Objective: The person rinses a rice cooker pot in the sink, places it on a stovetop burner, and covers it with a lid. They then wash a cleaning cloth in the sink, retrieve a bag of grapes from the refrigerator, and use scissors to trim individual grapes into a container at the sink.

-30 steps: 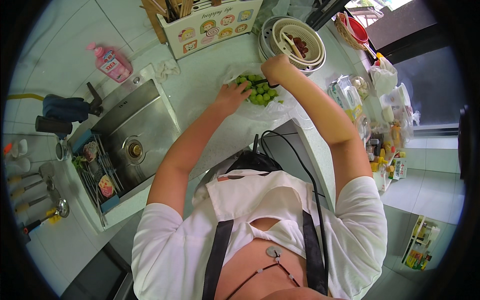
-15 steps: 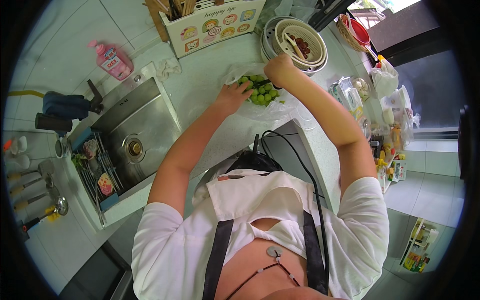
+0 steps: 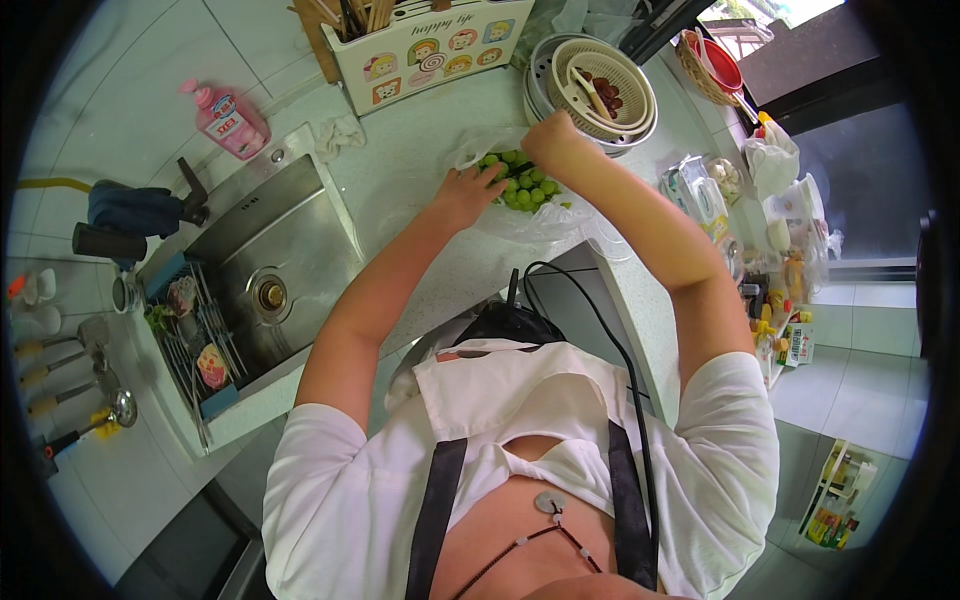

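Note:
A bunch of green grapes (image 3: pixel 530 188) lies in a clear plastic bag (image 3: pixel 545 226) spread on the counter. My left hand (image 3: pixel 467 196) comes at the bunch from its left, fingers curled over the grapes and gripping them. At the bunch's upper right edge is my right hand (image 3: pixel 556 146), closed in a fist around a thin black-handled tool (image 3: pixel 523 167), which looks like scissors. Most of this tool is hidden by the hand, and its dark end points left among the grapes.
Beyond my right hand stand nested colanders (image 3: pixel 642 100) with dark red fruit and a light-handled utensil inside. A utensil holder (image 3: pixel 430 55) stands at the back. To the left are a sink (image 3: pixel 300 215) with a dish rack (image 3: pixel 205 345) and a pink soap bottle (image 3: pixel 232 122).
My right hand has shifted slightly left and up over the grapes, covering more of the black handle. My left hand stays nearly where it was on the bunch.

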A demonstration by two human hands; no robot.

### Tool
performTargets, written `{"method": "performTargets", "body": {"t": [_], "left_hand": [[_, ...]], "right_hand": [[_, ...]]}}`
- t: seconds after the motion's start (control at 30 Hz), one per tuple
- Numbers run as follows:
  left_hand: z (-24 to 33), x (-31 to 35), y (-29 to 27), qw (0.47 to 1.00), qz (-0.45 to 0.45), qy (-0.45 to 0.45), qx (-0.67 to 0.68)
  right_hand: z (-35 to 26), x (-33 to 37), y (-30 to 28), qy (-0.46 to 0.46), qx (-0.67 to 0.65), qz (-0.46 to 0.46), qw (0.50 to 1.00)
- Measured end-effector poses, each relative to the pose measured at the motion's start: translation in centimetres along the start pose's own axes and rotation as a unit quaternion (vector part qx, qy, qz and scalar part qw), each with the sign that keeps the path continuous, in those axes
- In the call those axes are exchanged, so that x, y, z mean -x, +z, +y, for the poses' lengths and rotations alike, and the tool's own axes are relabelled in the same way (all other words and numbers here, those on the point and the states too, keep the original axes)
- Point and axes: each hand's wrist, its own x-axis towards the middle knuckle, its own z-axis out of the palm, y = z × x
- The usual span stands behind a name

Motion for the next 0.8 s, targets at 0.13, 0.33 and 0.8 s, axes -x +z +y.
{"method": "performTargets", "body": {"t": [0.13, 0.33, 0.8], "left_hand": [[0.1, 0.1, -0.4, 1.0, -0.02, -0.008, 0.022], [-0.2, 0.0, 0.5, 0.999, 0.035, 0.003, 0.008], [-0.1, -0.4, 0.5, 0.999, 0.036, 0.0, 0.04]], "right_hand": [[-1.2, -0.8, -0.7, 0.014, -0.001, -0.056, 0.998], [-1.7, -1.5, -0.5, 0.019, -0.008, -0.069, 0.997], [-1.4, -2.5, 1.5, -0.032, -0.016, -0.047, 0.998]]}}
